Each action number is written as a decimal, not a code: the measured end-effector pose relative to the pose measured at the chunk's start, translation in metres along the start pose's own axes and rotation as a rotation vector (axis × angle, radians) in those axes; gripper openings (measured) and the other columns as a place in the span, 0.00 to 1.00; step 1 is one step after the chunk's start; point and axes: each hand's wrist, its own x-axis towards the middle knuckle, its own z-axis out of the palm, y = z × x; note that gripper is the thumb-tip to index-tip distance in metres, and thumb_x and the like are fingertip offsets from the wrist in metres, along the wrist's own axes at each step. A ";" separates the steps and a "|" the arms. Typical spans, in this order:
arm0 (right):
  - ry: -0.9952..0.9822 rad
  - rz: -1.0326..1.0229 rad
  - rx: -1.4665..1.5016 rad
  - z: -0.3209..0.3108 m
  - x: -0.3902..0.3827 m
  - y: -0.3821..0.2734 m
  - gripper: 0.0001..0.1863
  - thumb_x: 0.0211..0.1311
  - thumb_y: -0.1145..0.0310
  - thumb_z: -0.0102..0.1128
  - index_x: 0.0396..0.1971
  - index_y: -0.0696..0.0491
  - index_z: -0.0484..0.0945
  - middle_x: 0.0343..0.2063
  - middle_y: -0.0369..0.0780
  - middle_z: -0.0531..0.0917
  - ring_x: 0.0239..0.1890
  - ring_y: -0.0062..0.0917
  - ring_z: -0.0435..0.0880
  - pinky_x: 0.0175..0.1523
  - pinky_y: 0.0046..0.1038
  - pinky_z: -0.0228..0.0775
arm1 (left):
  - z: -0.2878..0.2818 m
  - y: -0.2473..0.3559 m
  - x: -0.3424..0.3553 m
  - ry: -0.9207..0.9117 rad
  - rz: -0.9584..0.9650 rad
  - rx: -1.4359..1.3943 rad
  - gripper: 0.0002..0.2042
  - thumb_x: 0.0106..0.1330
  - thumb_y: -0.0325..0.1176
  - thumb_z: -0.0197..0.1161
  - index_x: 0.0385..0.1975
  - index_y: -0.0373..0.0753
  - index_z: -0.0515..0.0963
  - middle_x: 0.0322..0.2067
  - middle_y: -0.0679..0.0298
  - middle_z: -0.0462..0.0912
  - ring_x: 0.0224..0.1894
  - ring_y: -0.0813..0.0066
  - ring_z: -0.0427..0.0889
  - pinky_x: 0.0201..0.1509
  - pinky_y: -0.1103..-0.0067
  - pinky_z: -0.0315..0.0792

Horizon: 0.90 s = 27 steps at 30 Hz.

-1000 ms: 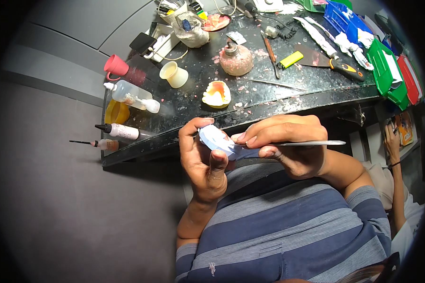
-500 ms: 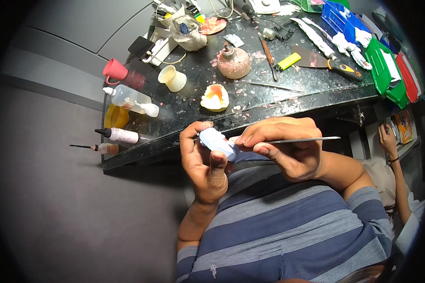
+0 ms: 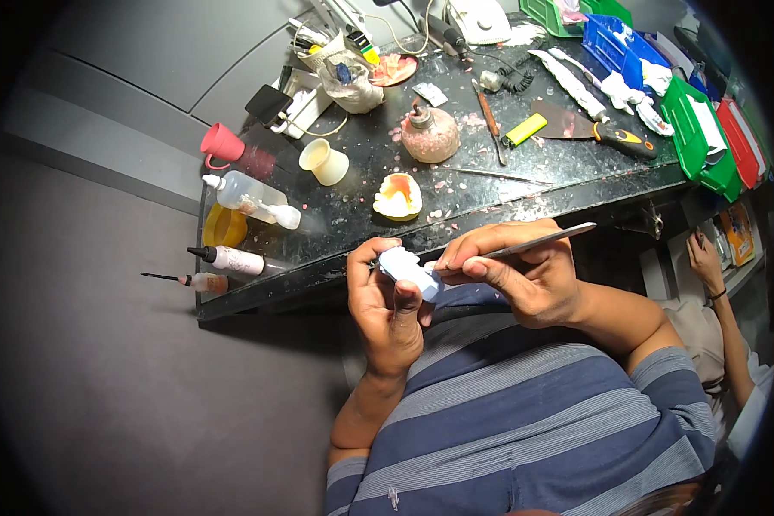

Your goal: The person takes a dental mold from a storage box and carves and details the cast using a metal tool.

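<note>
My left hand (image 3: 385,314) is closed round a pale blue dental cast (image 3: 411,273), thumb on its near side and fingers behind. In my right hand (image 3: 520,273) is a slim metal carving tool (image 3: 552,239), pinched like a pen, its shaft sloping up to the right. The tool's working tip meets the cast's right end, though my fingertips partly hide it. Both hands are raised in front of the bench's near edge. Closest to them on the bench sits a yellowish dental cast (image 3: 398,196) with orange-pink wax on it.
A wax-spattered spirit burner (image 3: 430,136), a cream cup (image 3: 325,162) and several bottles stand on the black bench (image 3: 344,225). A yellow-green lighter (image 3: 525,129), a wax knife (image 3: 490,120) and a spatula (image 3: 606,133) lie beyond. Green bins (image 3: 697,129) line the right; another person's hand (image 3: 705,256) is below them.
The cast and my left hand have shifted slightly right and down in the picture. The carving tool now tilts up more steeply at its free end. The bench view has shifted a little.
</note>
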 end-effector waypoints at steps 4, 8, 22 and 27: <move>-0.009 0.029 0.037 -0.002 -0.002 0.004 0.06 0.70 0.80 0.58 0.40 0.66 0.82 0.40 0.50 0.87 0.45 0.33 0.88 0.54 0.34 0.80 | 0.001 0.002 0.000 0.005 -0.028 0.088 0.35 0.64 0.60 0.66 0.58 0.39 0.64 0.36 0.65 0.76 0.25 0.84 0.74 0.18 0.88 0.63; 0.007 0.048 0.082 0.000 -0.003 0.003 0.08 0.71 0.79 0.57 0.43 0.65 0.82 0.40 0.45 0.87 0.45 0.26 0.87 0.53 0.27 0.82 | 0.002 0.001 0.000 0.008 -0.026 0.089 0.35 0.64 0.60 0.66 0.58 0.39 0.64 0.37 0.65 0.75 0.25 0.84 0.74 0.18 0.88 0.63; 0.002 -0.015 0.003 0.000 -0.005 0.009 0.08 0.71 0.78 0.58 0.42 0.65 0.83 0.39 0.44 0.88 0.43 0.25 0.88 0.51 0.26 0.81 | 0.003 0.000 -0.003 0.037 0.002 0.099 0.34 0.65 0.59 0.65 0.58 0.39 0.64 0.38 0.64 0.74 0.24 0.84 0.74 0.18 0.88 0.63; 0.015 0.032 0.031 0.000 -0.004 0.006 0.08 0.71 0.77 0.58 0.42 0.65 0.83 0.39 0.44 0.88 0.44 0.26 0.88 0.52 0.26 0.82 | 0.002 0.000 -0.002 0.043 0.015 0.122 0.34 0.65 0.60 0.65 0.58 0.39 0.65 0.37 0.64 0.75 0.25 0.83 0.74 0.18 0.87 0.64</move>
